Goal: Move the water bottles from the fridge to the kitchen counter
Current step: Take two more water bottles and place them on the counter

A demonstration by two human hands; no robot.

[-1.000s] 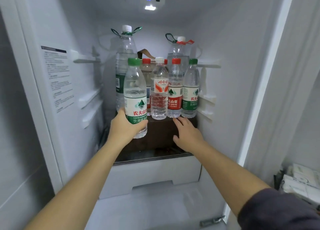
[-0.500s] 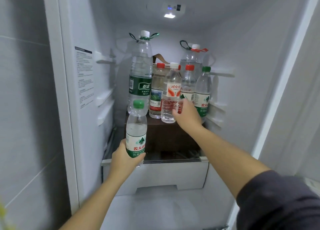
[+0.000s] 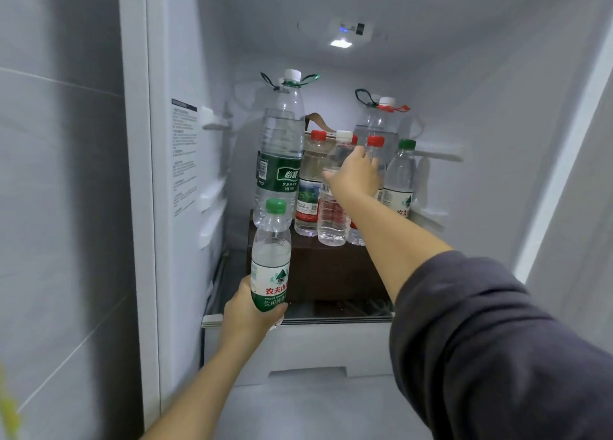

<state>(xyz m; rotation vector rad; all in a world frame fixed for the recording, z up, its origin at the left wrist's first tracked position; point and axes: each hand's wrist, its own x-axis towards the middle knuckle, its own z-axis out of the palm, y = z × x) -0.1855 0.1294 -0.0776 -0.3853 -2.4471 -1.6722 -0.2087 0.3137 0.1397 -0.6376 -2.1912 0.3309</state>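
Note:
My left hand [image 3: 245, 320] grips a small green-capped water bottle [image 3: 270, 267] by its lower half, upright, in front of the fridge's glass shelf edge [image 3: 335, 320]. My right hand [image 3: 356, 177] reaches into the group of bottles standing on a dark brown box [image 3: 331, 270]. Its thumb lies across the front of the white-capped bottle [image 3: 331, 224] and its fingers curl round the bottle's right side. Beside it stand a red-capped bottle [image 3: 310, 174], another red-capped one [image 3: 375, 141] and a green-capped one [image 3: 399, 174]. Two large bottles with carry loops [image 3: 280, 147] [image 3: 384, 117] stand behind.
A white drawer [image 3: 331, 350] sits under the shelf. The fridge's left wall [image 3: 185, 161] carries a printed label and shelf rails. A grey tiled wall [image 3: 59, 207] is to the left, and the fridge's right frame edge [image 3: 560, 181] to the right.
My left hand has drawn the green-capped bottle out and down from the box to the shelf edge. My right hand has risen from the box's front to the white-capped bottle.

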